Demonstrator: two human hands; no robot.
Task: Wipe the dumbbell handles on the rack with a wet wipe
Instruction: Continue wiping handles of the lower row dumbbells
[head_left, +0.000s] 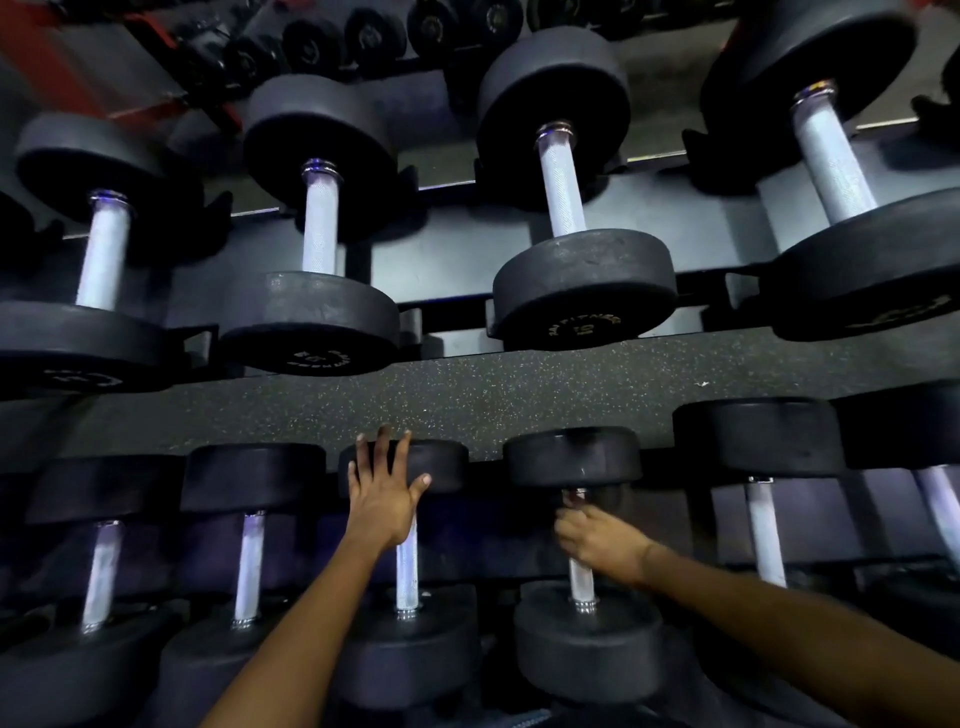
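Fingers of the right hand (597, 540) are curled round a dumbbell handle (581, 577) on the lower rack; whether a wipe is held cannot be told. The left hand (382, 493) is laid flat, fingers spread, on the neighbouring dumbbell's head (441, 462).

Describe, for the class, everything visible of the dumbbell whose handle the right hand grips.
The dumbbell sits on the near rack row, fourth from the left, handle pointing away from the viewer. It has two round black heads, rubber by the look, and a pale knurled metal handle with chrome collars. The right hand curls round the handle's far part; no wipe is clearly visible.
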